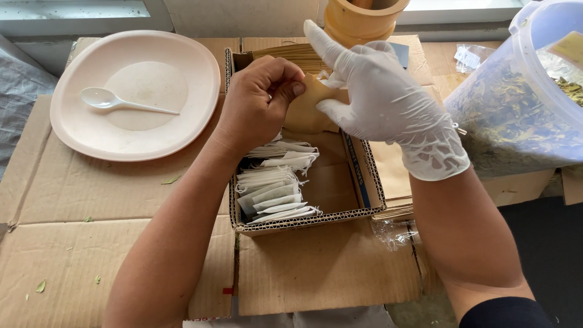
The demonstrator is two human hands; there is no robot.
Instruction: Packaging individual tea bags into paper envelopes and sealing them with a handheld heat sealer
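Note:
My bare left hand and my right hand, which wears a white glove, together hold a small brown paper pouch above a shallow cardboard box. The left fingers pinch the pouch's upper left edge. The gloved fingers grip its right side, index finger pointing up. Below, inside the box, lies a row of several small white filter bags stacked on edge. The pouch's top is partly hidden by my fingers.
A pale plate with a white plastic spoon rests at the left on flattened cardboard. A clear plastic tub of dried leaves stands at the right. A wooden mortar is behind the box. Brown pouches are stacked at the box's far end.

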